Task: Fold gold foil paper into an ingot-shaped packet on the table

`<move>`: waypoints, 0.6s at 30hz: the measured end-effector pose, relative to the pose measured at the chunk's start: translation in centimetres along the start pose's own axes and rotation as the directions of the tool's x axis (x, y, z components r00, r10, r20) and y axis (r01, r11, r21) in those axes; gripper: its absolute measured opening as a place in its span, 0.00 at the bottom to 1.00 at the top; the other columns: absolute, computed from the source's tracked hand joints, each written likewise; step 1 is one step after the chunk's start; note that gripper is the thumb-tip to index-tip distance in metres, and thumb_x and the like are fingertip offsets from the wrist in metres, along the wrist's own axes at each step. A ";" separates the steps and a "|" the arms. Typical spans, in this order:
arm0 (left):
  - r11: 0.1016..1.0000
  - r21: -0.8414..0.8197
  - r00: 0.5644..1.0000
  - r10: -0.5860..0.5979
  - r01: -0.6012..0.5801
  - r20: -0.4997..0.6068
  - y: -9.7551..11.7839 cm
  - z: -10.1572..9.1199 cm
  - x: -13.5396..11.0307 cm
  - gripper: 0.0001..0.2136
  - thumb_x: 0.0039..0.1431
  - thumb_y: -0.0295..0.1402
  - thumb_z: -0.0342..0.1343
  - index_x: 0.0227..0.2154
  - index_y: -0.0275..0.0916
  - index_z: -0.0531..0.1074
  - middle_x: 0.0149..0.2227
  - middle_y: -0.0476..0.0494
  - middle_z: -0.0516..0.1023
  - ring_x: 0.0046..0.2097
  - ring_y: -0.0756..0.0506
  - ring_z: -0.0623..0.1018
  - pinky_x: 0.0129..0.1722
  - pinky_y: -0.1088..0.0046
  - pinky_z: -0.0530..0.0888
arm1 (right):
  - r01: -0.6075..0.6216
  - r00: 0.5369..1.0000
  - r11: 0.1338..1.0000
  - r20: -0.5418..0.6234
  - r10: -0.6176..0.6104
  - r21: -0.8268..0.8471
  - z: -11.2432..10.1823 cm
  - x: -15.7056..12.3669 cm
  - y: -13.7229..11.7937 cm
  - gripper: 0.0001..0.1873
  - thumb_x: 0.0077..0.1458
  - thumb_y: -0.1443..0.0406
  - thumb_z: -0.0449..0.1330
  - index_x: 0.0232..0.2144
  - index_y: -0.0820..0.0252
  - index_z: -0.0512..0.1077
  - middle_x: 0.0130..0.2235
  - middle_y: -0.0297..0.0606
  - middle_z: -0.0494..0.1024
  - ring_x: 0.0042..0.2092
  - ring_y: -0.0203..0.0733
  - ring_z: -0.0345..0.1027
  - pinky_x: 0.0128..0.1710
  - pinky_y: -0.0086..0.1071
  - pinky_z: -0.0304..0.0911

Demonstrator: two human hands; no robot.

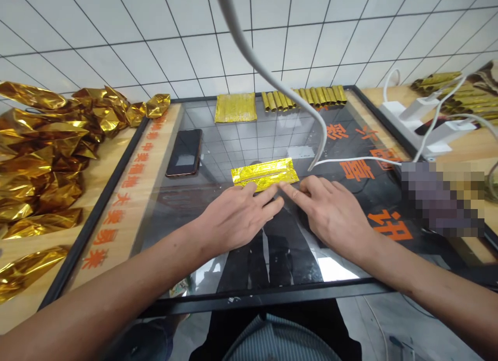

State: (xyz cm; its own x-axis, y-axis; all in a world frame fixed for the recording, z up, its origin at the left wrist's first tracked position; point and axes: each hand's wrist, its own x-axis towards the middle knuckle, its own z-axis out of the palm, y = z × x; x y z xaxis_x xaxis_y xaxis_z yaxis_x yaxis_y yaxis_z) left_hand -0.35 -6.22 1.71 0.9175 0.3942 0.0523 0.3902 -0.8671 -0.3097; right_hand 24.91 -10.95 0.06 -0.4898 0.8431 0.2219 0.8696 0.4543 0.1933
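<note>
A shiny gold foil sheet (268,171) lies on the glass tabletop with a narrow pale strip along its middle. My left hand (241,210) rests at its near edge, the fingers stretched out and apart and the thumb touching the foil. Opposite it, my right hand (330,208) puts an extended index fingertip on the same near edge, close to the left index fingertip. Its other fingers are partly bent, with no object visible in them.
Gold folded foil shapes (42,164) are heaped at left. Behind lie a phone (184,152), a flat gold stack (235,108) and a row of rolled gold tubes (305,97). A white cable (272,81) hangs over the glass. A power strip (412,125) lies right.
</note>
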 end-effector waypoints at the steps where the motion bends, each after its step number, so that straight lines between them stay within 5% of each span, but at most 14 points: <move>1: 1.000 -0.001 1.000 0.001 -0.001 -0.001 0.0 0.1 0.0 0.19 0.78 0.31 0.46 0.66 0.39 0.68 0.66 0.38 0.75 0.46 0.41 0.79 0.42 0.60 0.75 | 0.003 1.000 1.000 0.024 -0.003 -0.017 -0.1 0.0 -0.3 0.28 0.73 0.71 0.50 0.70 0.52 0.69 0.44 0.44 0.76 0.42 0.50 0.66 0.41 0.41 0.56; 8: 0.999 -0.038 1.000 0.015 -0.015 0.015 -0.1 0.6 -0.1 0.19 0.77 0.30 0.47 0.66 0.39 0.69 0.69 0.37 0.73 0.49 0.42 0.80 0.44 0.60 0.74 | -0.041 0.986 0.997 0.156 0.052 -0.071 -0.9 0.8 -0.7 0.27 0.74 0.69 0.50 0.70 0.51 0.70 0.45 0.45 0.76 0.44 0.52 0.67 0.41 0.43 0.54; 18: 0.998 -0.057 1.000 0.005 -0.004 0.025 0.0 0.2 -0.3 0.19 0.77 0.28 0.46 0.65 0.40 0.71 0.71 0.39 0.71 0.49 0.42 0.80 0.44 0.60 0.73 | -0.057 0.978 0.987 0.189 0.085 -0.149 -1.6 -0.1 0.7 0.28 0.72 0.72 0.49 0.68 0.52 0.71 0.43 0.43 0.75 0.42 0.51 0.69 0.41 0.42 0.51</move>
State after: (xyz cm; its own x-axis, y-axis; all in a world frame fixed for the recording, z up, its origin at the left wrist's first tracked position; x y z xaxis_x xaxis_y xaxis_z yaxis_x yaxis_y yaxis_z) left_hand -0.65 -6.25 1.49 0.9173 0.3972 0.0268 0.3904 -0.8845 -0.2555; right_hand 25.53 -11.21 1.75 -0.3930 0.9180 0.0526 0.8773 0.3573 0.3204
